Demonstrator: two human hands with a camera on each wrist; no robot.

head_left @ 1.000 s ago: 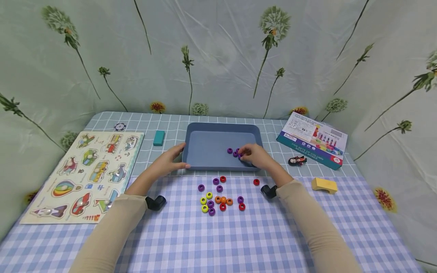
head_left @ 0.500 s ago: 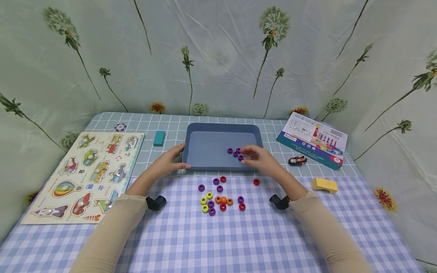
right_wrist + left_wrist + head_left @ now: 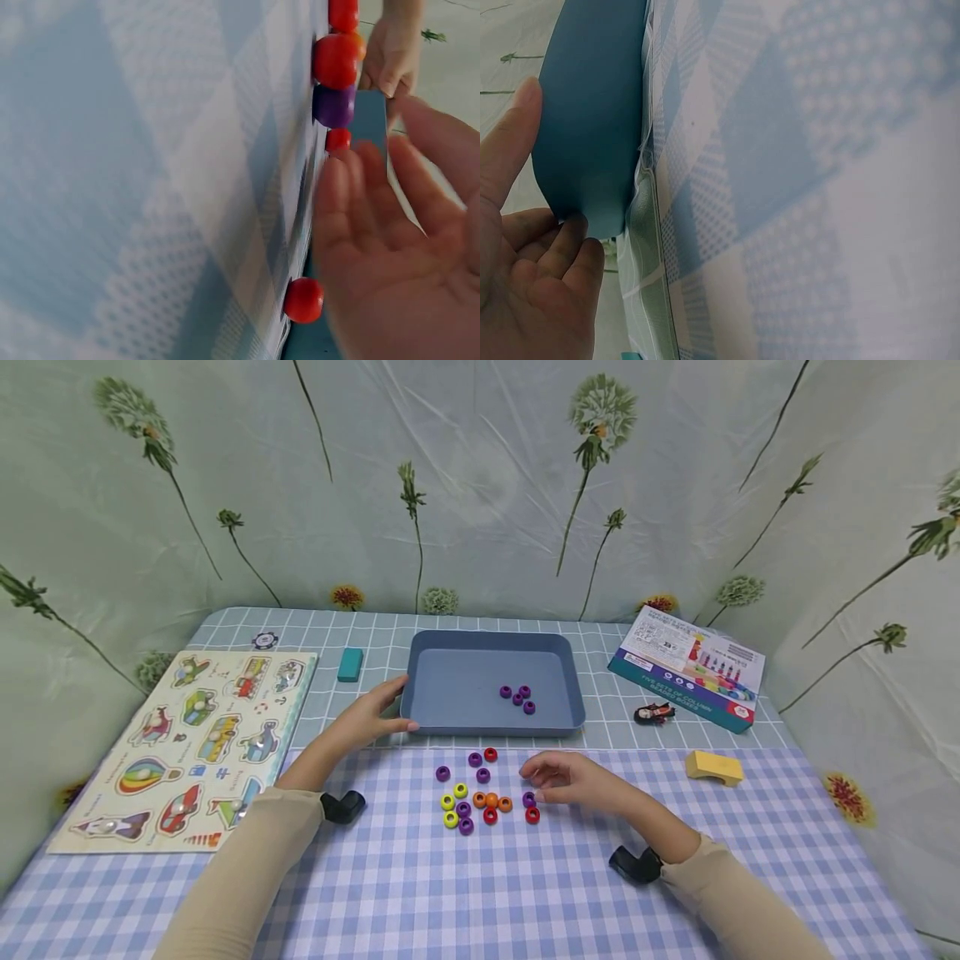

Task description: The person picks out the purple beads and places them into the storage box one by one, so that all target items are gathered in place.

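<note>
The blue-grey tray [image 3: 465,693] has several purple beads [image 3: 517,699] in its right part. My left hand [image 3: 367,714] grips the tray's near left corner; in the left wrist view its thumb lies on the wall and its fingers curl at the corner. My right hand [image 3: 573,781] hovers low over the checked cloth, fingers loosely bent and holding nothing. Its thumb is close to a purple bead [image 3: 529,799], which has a red bead [image 3: 532,815] in front of it. Another red bead [image 3: 304,300] shows beside this hand in the right wrist view, hidden in the head view.
Yellow beads [image 3: 448,802], orange beads [image 3: 491,799] and more purple and red ones lie before the tray. A picture puzzle board [image 3: 187,743] and teal block [image 3: 349,664] are left. A printed box [image 3: 686,668], small figure [image 3: 654,713] and yellow arch block [image 3: 712,767] are right.
My right hand has let go of a purple bead in the tray and moved back toward me, out over the cloth by the loose beads. The left hand has stayed at the tray corner.
</note>
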